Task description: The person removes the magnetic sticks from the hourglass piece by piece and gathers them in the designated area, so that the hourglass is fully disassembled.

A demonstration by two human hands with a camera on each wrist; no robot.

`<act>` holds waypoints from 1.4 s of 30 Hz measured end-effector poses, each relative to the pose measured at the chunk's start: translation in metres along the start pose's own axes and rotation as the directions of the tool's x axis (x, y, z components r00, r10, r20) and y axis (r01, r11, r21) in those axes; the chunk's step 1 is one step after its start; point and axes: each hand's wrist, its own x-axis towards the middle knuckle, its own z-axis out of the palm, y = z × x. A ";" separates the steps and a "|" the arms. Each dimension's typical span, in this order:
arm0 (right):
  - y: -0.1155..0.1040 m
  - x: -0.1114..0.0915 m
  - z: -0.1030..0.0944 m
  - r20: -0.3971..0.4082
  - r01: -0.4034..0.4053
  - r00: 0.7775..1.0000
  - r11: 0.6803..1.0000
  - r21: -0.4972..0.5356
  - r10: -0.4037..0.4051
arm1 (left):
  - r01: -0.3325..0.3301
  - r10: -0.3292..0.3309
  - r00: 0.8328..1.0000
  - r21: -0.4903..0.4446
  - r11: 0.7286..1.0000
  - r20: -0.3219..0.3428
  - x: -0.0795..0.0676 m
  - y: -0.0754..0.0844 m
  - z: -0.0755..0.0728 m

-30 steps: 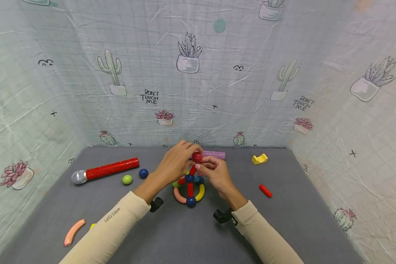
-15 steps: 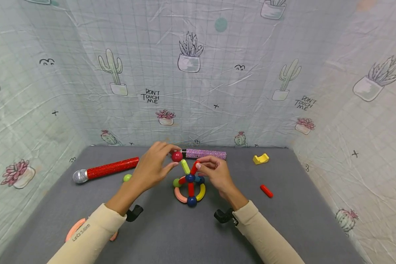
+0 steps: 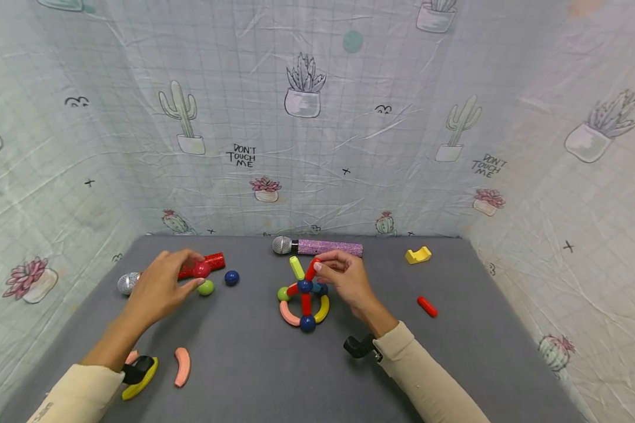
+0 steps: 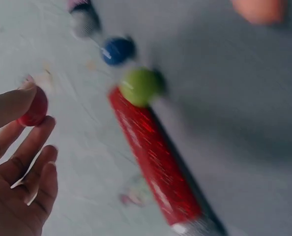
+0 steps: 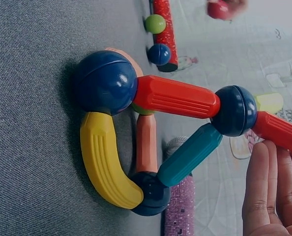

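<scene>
My left hand (image 3: 161,288) pinches a red ball (image 3: 201,269) between thumb and fingers, above the green ball (image 3: 206,288) and the red glitter microphone (image 4: 151,152) at the left. My right hand (image 3: 351,284) holds the upper end of a red rod (image 5: 279,131), which slants up from the top blue ball (image 5: 234,111) of a magnetic ball-and-rod frame. A lime rod (image 3: 297,268) also sticks up from that ball. Below it, straight red and teal rods (image 5: 190,155) slope down to a ring with blue balls, a green ball, a yellow curved rod (image 5: 104,157) and salmon curved rods.
A purple glitter microphone (image 3: 330,247) lies behind the frame. On the right are a yellow piece (image 3: 418,255) and a short red rod (image 3: 427,306). A loose blue ball (image 3: 231,278) lies left of the frame. Curved salmon (image 3: 182,367) and yellow (image 3: 140,385) rods lie front left.
My left hand has drawn the red ball away from the top of the frame and carried it left. My right hand stays on the red rod, and the lime rod has come into view.
</scene>
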 end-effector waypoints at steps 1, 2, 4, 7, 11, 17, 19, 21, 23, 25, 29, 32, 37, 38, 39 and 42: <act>0.000 0.000 0.000 0.000 0.001 1.000 1.000 0.000 -0.001 | 0.016 -0.016 1.000 0.006 1.000 0.017 -0.003 -0.008 -0.001; 0.000 0.000 0.000 -0.001 0.001 1.000 1.000 0.002 -0.001 | 0.036 -0.036 0.999 0.008 0.999 0.039 -0.006 -0.015 -0.001; 0.000 0.000 0.000 -0.002 0.003 1.000 1.000 0.001 -0.003 | 0.069 -0.069 0.995 0.015 0.998 0.076 -0.011 -0.027 -0.001; 0.000 0.000 0.001 0.001 -0.001 1.000 1.000 0.001 0.001 | 0.096 -0.100 0.987 0.037 0.995 0.125 -0.017 -0.039 0.000; 0.000 0.000 0.000 0.004 -0.001 1.000 1.000 0.002 0.001 | 0.108 -0.120 0.974 0.072 0.992 0.194 -0.020 -0.050 0.005; 0.000 -0.001 0.001 0.001 0.009 1.000 1.000 0.008 -0.009 | 0.110 -0.135 0.956 0.107 0.988 0.259 -0.019 -0.059 0.014; 0.001 -0.001 0.001 0.004 0.008 1.000 1.000 0.010 -0.008 | 0.109 -0.135 0.955 0.108 0.988 0.264 -0.020 -0.060 0.017; 0.001 -0.001 0.001 0.006 0.008 1.000 1.000 0.012 -0.008 | 0.108 -0.132 0.957 0.106 0.989 0.259 -0.021 -0.061 0.019; 0.001 -0.001 0.001 0.008 0.009 1.000 1.000 0.013 -0.009 | 0.102 -0.125 0.961 0.102 0.990 0.246 -0.021 -0.060 0.021; 0.001 -0.001 0.002 0.006 0.010 1.000 1.000 0.014 -0.010 | 0.099 -0.119 0.966 0.098 0.990 0.229 -0.021 -0.060 0.023; 0.001 -0.001 0.002 0.005 0.011 1.000 1.000 0.019 -0.011 | 0.090 -0.108 0.974 0.097 0.991 0.201 -0.020 -0.058 0.026; 0.002 0.000 0.001 0.012 0.010 1.000 1.000 0.027 -0.010 | 0.088 -0.104 0.978 0.095 0.992 0.179 -0.020 -0.058 0.028; 0.002 0.000 0.001 0.013 0.004 1.000 1.000 0.030 -0.005 | 0.052 -0.063 0.992 0.102 0.993 0.109 -0.019 -0.050 0.027; 0.001 -0.001 0.001 0.012 0.004 1.000 1.000 0.030 -0.004 | 0.048 -0.058 0.994 0.104 0.993 0.096 -0.018 -0.045 0.026; 0.001 -0.001 0.001 0.010 0.004 1.000 1.000 0.028 -0.004 | 0.046 -0.055 0.995 0.104 0.993 0.083 -0.017 -0.040 0.024; 0.000 0.000 0.000 0.004 0.006 1.000 1.000 0.020 -0.006 | 0.052 -0.056 0.996 0.077 0.996 0.062 -0.010 -0.016 0.019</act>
